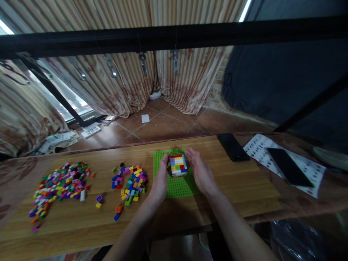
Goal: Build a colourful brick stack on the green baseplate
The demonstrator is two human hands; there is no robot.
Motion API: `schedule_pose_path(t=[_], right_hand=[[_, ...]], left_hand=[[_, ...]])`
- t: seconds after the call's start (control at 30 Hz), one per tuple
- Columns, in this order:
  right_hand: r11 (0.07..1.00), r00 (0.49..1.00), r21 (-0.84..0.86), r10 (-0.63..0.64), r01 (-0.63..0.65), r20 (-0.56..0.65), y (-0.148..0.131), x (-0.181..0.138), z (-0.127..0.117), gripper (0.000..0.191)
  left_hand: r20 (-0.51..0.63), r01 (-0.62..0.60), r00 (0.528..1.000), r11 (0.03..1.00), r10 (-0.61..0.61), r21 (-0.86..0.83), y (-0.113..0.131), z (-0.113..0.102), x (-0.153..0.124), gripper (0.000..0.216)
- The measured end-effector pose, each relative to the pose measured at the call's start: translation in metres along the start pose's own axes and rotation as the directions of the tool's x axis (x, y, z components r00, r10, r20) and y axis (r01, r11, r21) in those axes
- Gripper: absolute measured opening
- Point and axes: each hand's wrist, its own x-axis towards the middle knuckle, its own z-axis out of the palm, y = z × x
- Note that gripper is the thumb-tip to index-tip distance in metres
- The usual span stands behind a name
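Observation:
A square block of multicoloured toy building bricks (pixel 178 164) stands on a green studded baseplate (pixel 174 190) on the wooden table. My left hand (pixel 161 176) is upright along the left side of the brick block, its fingers stretched forward. I cannot tell whether its fingertips touch the bricks. On the other side, my right hand (pixel 200 171) is open with straight fingers, a small gap between its palm and the block. Neither hand grips anything.
Left of the baseplate lies a loose pile of small bricks (pixel 133 183), and farther left a larger pile (pixel 61 185). A black phone (pixel 233 147) lies at the right. Beyond it, a dark phone-like slab (pixel 289 166) rests on a printed sheet (pixel 258 148). A black bar (pixel 174 36) crosses behind.

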Motion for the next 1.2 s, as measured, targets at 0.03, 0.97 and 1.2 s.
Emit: schedule_pose_path(t=[0.03, 0.97, 1.2], right_hand=[[1.000, 1.000, -0.029, -0.002, 0.003, 0.023, 0.002, -0.002, 0.003, 0.059], [0.947, 0.976, -0.287, -0.182, 0.142, -0.117, 0.020, -0.010, 0.023, 0.064], [0.970, 0.981, -0.222, -0.133, 0.099, -0.143, 0.018, -0.011, 0.023, 0.063]], left_hand=[[0.008, -0.011, 1.000, 1.000, 0.011, 0.028, -0.005, 0.001, 0.001, 0.068], [0.256, -0.337, 0.941, 0.616, 0.219, 0.712, 0.003, -0.005, -0.009, 0.073], [0.276, -0.340, 0.940, 0.640, 0.203, 0.689, 0.003, -0.009, -0.010, 0.083]])
